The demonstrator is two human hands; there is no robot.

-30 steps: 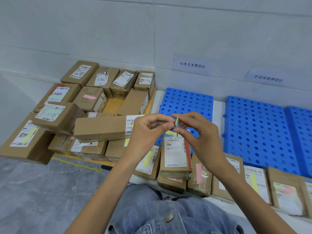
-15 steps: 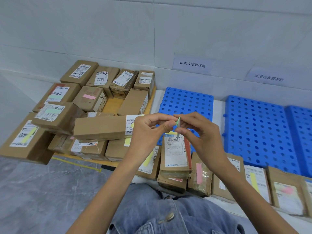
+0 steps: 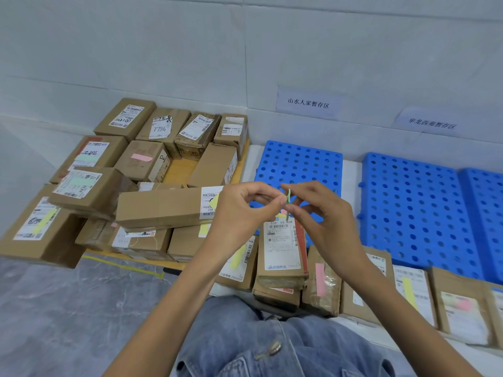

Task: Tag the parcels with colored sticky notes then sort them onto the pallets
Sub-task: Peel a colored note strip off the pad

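The left hand [image 3: 241, 213] and right hand [image 3: 328, 221] are meeting in mid-air, both pinching a thin green sticky note [image 3: 288, 196] held edge-on, possibly with more notes beneath it. The note is hovering above a labelled parcel [image 3: 281, 247], just before the blue pallet [image 3: 299, 161].

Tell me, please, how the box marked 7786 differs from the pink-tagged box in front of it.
The 7786 box shows a white handwritten label and no coloured note; the pink-tagged box shows a pink note and no label on top. The 7786 box sits nearer the wall. Both are brown cardboard.
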